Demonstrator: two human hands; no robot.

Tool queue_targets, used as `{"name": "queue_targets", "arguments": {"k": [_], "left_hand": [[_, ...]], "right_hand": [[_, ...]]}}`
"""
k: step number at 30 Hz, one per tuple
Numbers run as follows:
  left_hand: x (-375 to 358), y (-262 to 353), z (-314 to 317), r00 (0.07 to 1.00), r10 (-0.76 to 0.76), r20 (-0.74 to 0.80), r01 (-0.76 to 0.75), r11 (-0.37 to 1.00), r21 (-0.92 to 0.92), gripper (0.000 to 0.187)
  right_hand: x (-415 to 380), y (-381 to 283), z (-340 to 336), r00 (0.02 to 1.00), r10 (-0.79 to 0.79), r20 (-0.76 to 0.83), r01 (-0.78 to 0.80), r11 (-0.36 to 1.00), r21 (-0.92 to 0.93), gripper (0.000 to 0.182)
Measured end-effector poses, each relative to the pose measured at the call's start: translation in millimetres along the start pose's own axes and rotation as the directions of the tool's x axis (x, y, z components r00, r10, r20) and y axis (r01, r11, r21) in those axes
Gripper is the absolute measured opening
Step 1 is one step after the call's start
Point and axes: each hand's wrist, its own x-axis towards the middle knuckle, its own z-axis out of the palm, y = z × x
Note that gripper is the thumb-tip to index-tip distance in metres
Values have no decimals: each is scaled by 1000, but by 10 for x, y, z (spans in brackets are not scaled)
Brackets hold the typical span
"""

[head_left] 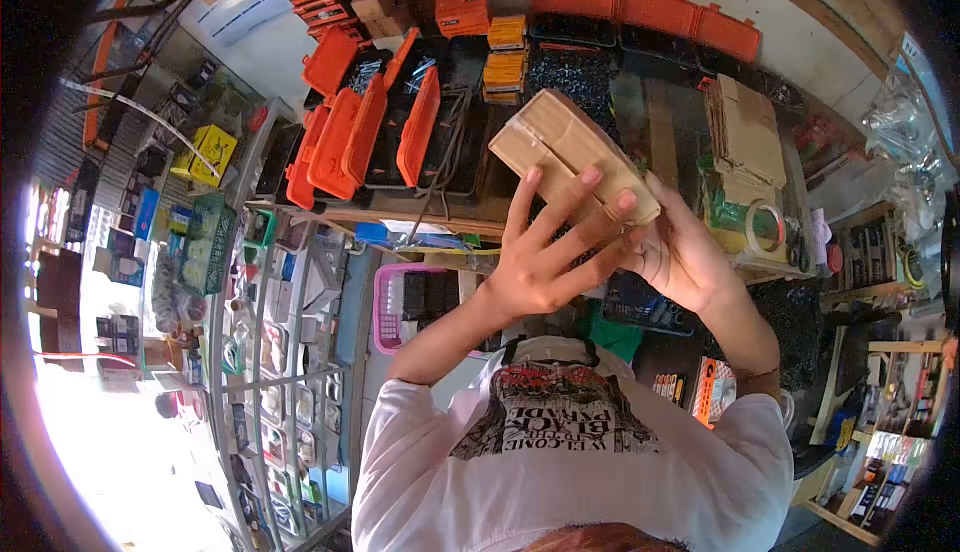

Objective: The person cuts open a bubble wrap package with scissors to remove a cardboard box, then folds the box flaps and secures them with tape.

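Note:
A small brown cardboard box [570,132] is held up tilted above the workbench, its long flap seam facing me. My left hand [550,257] lies against its near side, with the fingers spread along the seam and pressed on the cardboard. Around the box's lower right end is my right hand [690,252], thumb at the edge and its other fingers partly hidden behind the left hand. Whether anything is inside the box cannot be seen.
Orange-lidded cases [340,142] with screws stand open at left. Small yellow boxes [506,62] sit beside a dark pile of small parts [575,74]. Flattened cardboard [748,137] and a tape roll [767,228] lie at right. A pink basket [383,312] is below the bench.

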Motion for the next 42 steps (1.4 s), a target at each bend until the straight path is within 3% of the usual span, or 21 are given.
{"name": "queue_targets", "arguments": {"k": [5, 12, 15, 19, 22, 31, 34, 42], "left_hand": [[-22, -26, -3, 996, -41, 85, 48, 996, -73, 39], [-266, 7, 120, 990, -135, 38, 138, 988, -73, 46], [-291, 67, 119, 964, -259, 58, 262, 964, -52, 46], [-412, 25, 183, 964, -265, 3, 264, 962, -64, 51], [-371, 39, 101, 956, -279, 89, 280, 960, 2, 54], [-373, 90, 107, 946, -324, 22, 318, 939, 133, 54], [-358, 91, 82, 934, -327, 142, 293, 931, 218, 58], [-680, 272, 76, 842, -508, 181, 522, 852, -42, 58]], "right_hand": [[40, 15, -67, 1000, 13, -29, -13, 1000, -4, 47], [130, 74, -272, 995, 10, -102, -16, 998, -64, 52], [165, 100, -306, 988, 1, -153, -14, 996, -83, 53], [200, 148, -278, 979, -5, -202, -19, 993, -114, 53], [210, 163, -277, 974, -2, -227, -23, 994, -107, 53], [208, 193, -300, 980, -24, -197, 9, 997, -79, 53], [216, 174, -229, 975, -72, -210, 51, 994, -100, 54], [371, -100, -656, 961, -29, -275, -43, 966, -254, 55]]}}
